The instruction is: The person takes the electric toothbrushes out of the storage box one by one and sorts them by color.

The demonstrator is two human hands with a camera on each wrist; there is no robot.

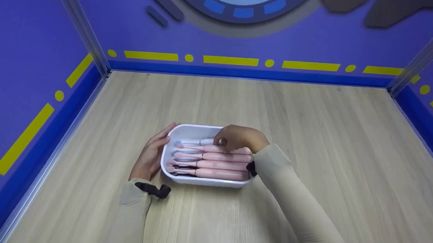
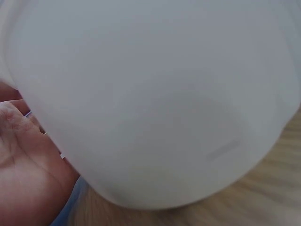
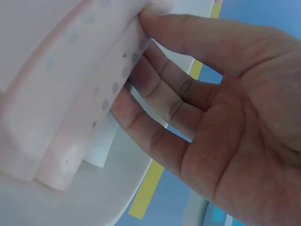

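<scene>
A white plastic bin (image 1: 206, 182) holds several pink electric toothbrushes (image 1: 227, 165) lying side by side, heads to the left. A white toothbrush (image 1: 205, 142) lies behind them, and dark brushes show beneath the front ones. My left hand (image 1: 151, 156) holds the bin's left end, its fingers along the outer wall and far left corner; in the left wrist view the bin's wall fills most of the picture. My right hand (image 1: 237, 137) reaches into the bin from the right. In the right wrist view its thumb and fingers (image 3: 155, 77) pinch the rearmost pink toothbrush's handle (image 3: 101, 103).
The bin is on a light wood-grain table (image 1: 310, 140). Blue-purple panels (image 1: 241, 46) with yellow dashes enclose the table at the back and both sides. Black wrist-camera mounts (image 1: 158, 190) sit on both sleeves, close to the bin.
</scene>
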